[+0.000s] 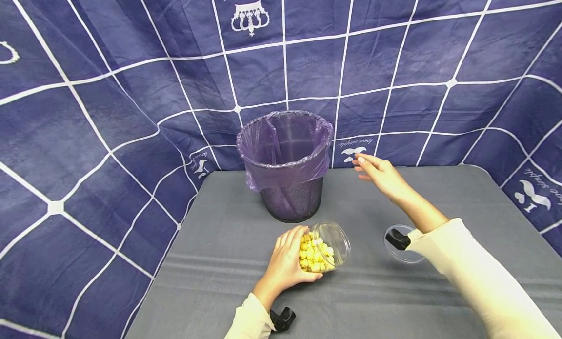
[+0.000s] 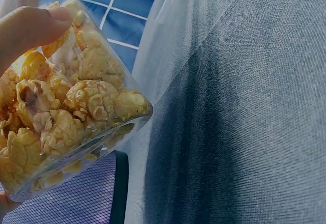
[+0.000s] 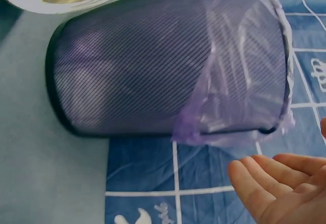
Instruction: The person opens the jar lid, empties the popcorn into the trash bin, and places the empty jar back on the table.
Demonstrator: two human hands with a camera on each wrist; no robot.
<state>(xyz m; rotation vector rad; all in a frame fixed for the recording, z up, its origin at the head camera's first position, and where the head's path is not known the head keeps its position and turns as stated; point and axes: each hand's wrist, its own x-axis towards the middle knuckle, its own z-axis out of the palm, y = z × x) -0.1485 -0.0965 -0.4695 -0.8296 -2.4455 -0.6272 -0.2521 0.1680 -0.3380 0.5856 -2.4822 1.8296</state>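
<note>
A clear plastic jar [image 1: 335,241] of yellow popcorn [image 1: 312,255] leans to the right in my left hand [image 1: 285,262], its open mouth facing right. The left fingers and thumb wrap round the jar's base end; in the left wrist view the thumb [image 2: 35,30] presses on the clear wall with popcorn [image 2: 91,99] behind it. My right hand [image 1: 378,175] is raised to the right of the bin, fingers extended and nothing in them. In the right wrist view its fingers [image 3: 275,175] point towards the bag-lined rim.
A black mesh bin [image 1: 294,202] with a purple bag [image 1: 285,175] over its rim stands at the back of the grey table [image 1: 210,275]. A round clear lid [image 1: 412,256] lies beneath my right wrist, partly hidden. Blue cloth [image 1: 316,75] with white lines hangs behind.
</note>
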